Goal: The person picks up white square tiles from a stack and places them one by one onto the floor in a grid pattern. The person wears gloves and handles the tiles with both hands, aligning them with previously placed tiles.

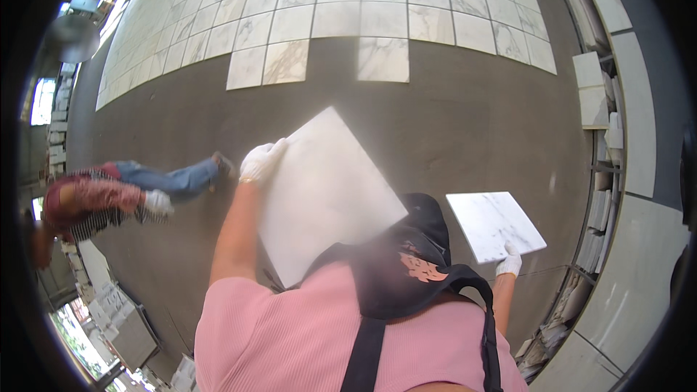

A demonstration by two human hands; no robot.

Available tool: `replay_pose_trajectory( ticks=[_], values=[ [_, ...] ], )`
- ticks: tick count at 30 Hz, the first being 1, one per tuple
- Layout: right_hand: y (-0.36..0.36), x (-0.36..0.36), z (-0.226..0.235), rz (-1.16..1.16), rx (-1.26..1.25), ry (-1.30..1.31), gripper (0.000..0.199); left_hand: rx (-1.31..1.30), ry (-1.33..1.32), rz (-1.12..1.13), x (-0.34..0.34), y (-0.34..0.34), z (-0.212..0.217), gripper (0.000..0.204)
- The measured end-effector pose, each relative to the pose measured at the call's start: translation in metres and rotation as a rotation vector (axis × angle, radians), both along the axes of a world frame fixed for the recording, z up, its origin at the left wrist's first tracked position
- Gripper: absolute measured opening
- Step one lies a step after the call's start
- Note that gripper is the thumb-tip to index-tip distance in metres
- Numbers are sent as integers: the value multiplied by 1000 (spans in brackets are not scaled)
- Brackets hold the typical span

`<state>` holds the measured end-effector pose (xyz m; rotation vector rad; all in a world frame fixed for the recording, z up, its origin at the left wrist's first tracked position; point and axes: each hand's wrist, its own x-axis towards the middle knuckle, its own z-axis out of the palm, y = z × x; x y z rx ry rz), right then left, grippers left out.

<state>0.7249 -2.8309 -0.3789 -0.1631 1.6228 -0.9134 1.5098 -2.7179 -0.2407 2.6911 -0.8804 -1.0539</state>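
In a white glove, my left hand (263,160) grips the upper left edge of a large pale marble tile (327,192). That tile is held in front of my body, tilted, with a lower corner against my dark apron (406,254). Out to the right, my gloved right hand (510,260) is closed on the near edge of a smaller white marble tile (497,225) with grey veins. Its fingers are partly hidden under that tile. The two tiles are apart from each other.
Rows of veined marble tiles (337,18) lie on the grey floor (465,116) ahead, their near edge uneven. A co-worker (109,199) with a gloved hand stands at the left. Racks of stacked slabs (599,203) line the right side. More stacked tiles (120,305) stand at the lower left.
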Motion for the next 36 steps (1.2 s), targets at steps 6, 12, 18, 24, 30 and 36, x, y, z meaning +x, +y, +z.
replay_pose_trajectory(
  ticks=[6, 12, 18, 24, 30, 36],
  values=[
    [-155, 83, -13, -122, 72, -250, 48, -79, 4, 202, 4, -60, -4, 61],
    [-302, 188, -73, -258, 202, -276, 39, -147, -69, 414, -17, -95, -3, 54],
    [-406, 253, -184, 18, 99, -258, 28, 22, -26, 447, -17, -105, -43, 54],
    [-489, 346, -253, 136, 77, 138, 33, 31, 59, 570, 15, -121, -90, 57],
    [-557, 433, -288, 32, 205, -86, 43, 197, 71, 549, 32, -135, -109, 56],
    [-608, 469, -400, 24, 88, -58, 47, 322, 76, 583, 4, -155, -121, 54]
  ],
)
